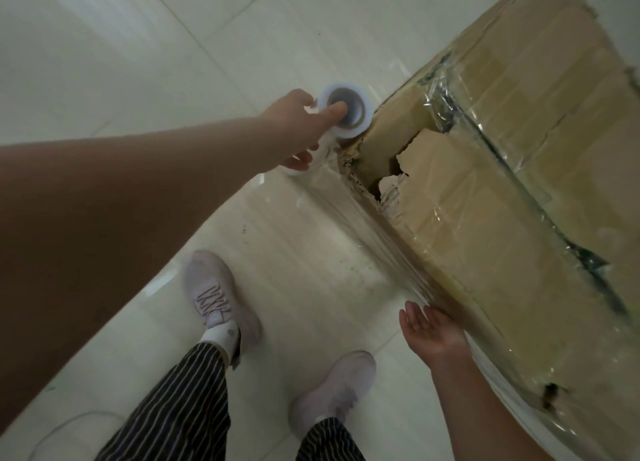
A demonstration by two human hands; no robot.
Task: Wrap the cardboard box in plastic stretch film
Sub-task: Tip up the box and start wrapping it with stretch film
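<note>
A large brown cardboard box (pixel 485 190) with a torn top flap stands at the right, partly covered in clear film. My left hand (pixel 298 128) grips the stretch film roll (pixel 346 114) at the box's far corner, thumb tucked in its core. A sheet of clear stretch film (pixel 346 225) runs from the roll along the box's near side. My right hand (pixel 433 332) is flat with straight fingers, touching the film at the box's side near the lower edge.
Pale glossy floor tiles (pixel 138 62) spread to the left and behind. My two feet in light sneakers (pixel 218 294) and striped trousers stand close to the box. A thin white cable (pixel 69 426) lies on the floor at the bottom left.
</note>
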